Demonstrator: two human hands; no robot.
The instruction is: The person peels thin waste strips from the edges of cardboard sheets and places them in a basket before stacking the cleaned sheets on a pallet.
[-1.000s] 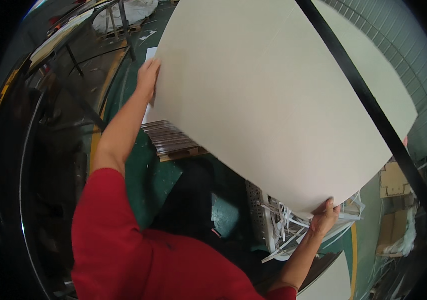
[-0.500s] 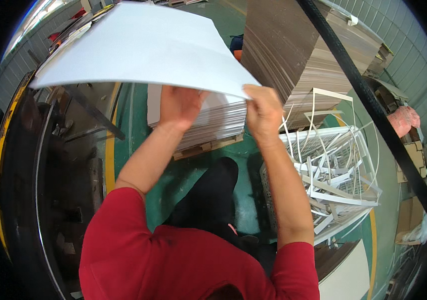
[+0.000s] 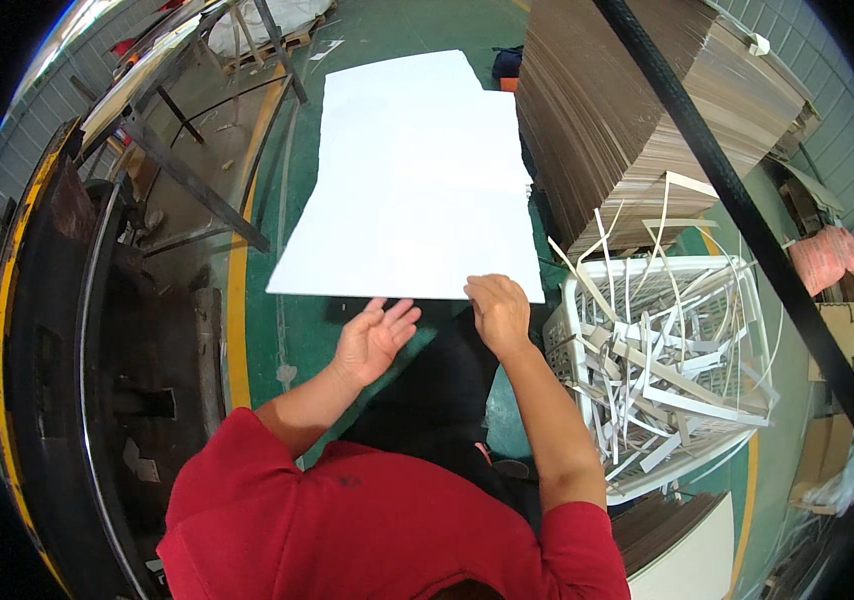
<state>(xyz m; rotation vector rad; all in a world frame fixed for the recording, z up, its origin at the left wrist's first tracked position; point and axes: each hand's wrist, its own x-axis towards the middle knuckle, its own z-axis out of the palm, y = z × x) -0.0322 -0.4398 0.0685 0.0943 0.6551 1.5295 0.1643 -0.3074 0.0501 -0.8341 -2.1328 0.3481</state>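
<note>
A large white sheet of board (image 3: 412, 230) lies in front of me, low over the spot where the stack of sheets stands. Its white merges with the white farther back, so I cannot tell where one sheet ends and another begins. My right hand (image 3: 500, 308) pinches the sheet's near edge, close to its right corner. Palm up and fingers apart, my left hand (image 3: 377, 342) is just below the middle of that edge and holds nothing. The stack's sides are hidden under the sheet.
On my right stands a white plastic basket (image 3: 572, 345) heaped with cut strips (image 3: 672, 370). Behind it rises a tall stack of brown boards (image 3: 617, 110). A dark machine with a yellow edge (image 3: 9, 330) runs along my left. A black bar (image 3: 727, 190) crosses the upper right.
The white sheet has come down from a raised, tilted position at the upper left and swung right over the stack. My left hand has left its underside; my right still grips the edge.
</note>
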